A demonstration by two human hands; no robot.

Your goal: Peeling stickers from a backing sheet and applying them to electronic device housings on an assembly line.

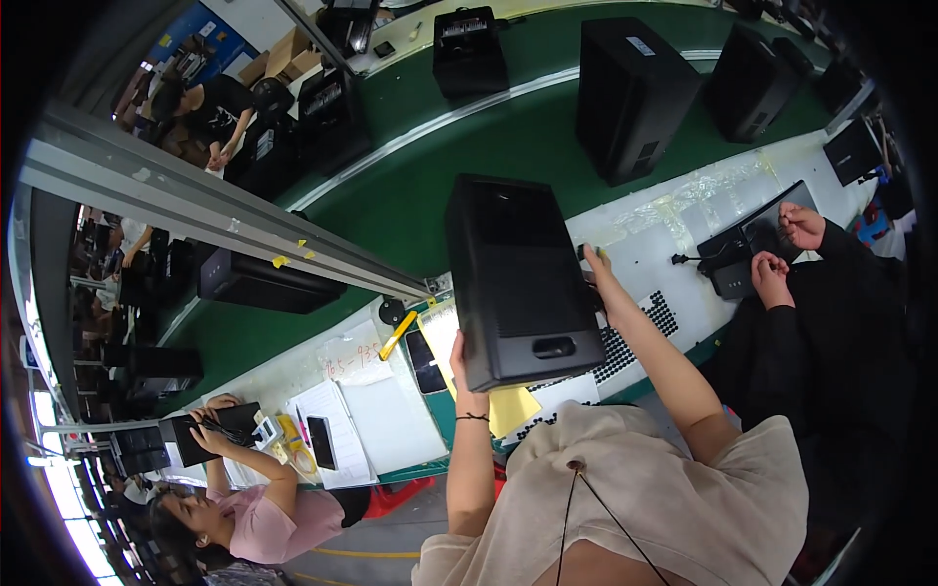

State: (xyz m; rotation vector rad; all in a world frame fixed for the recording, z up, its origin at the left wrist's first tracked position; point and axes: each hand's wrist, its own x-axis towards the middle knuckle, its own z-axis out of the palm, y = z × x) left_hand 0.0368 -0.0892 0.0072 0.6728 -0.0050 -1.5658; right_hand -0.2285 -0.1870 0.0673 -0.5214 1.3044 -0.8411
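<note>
A tall black speaker cabinet (pixel 518 278) with a recessed handle slot is held up over the white workbench (pixel 674 244). My left hand (pixel 461 363) grips its lower left corner; a thin dark band circles that wrist. My right hand (pixel 596 272) presses against the cabinet's right side. Yellow sheets (pixel 512 408) lie under the cabinet. A black perforated mat (pixel 640 327) shows beside my right forearm.
The green conveyor belt (pixel 430 186) carries several more black cabinets (pixel 633 93). A person on my right handles a small black panel (pixel 747 249). A person on my left holds a black box (pixel 210 430) beside papers (pixel 376 415), a phone (pixel 321 441) and a yellow tool (pixel 398 335).
</note>
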